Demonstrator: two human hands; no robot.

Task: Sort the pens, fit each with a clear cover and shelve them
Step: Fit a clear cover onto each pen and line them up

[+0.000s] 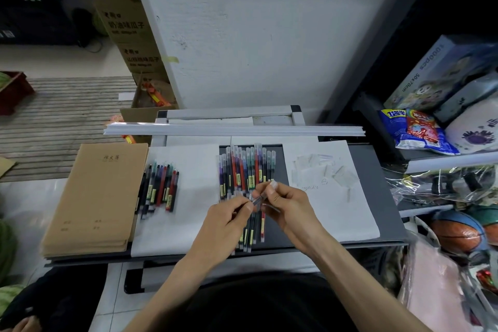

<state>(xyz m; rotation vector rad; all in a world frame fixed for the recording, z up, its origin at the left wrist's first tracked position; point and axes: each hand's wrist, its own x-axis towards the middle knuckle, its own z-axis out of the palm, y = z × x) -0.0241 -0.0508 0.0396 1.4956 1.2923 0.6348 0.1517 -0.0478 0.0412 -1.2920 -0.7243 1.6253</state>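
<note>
My pens (246,170) are smooth plastic with shiny clear caps. My notebooks (97,197) are dull brown paper. The sheet (350,218) is flat white paper, and my covers (320,170) look thin, see-through plastic.

Site looked like a small general shop or its stockroom. Printed cartons (126,24) stood stacked at rear left. Shelving (442,161) at right carried a boxed puzzle (436,73), a snack bag (415,129) and a basketball (458,236). Stacked kraft notebooks (99,191) lay beside batches of pens (159,188).
</note>
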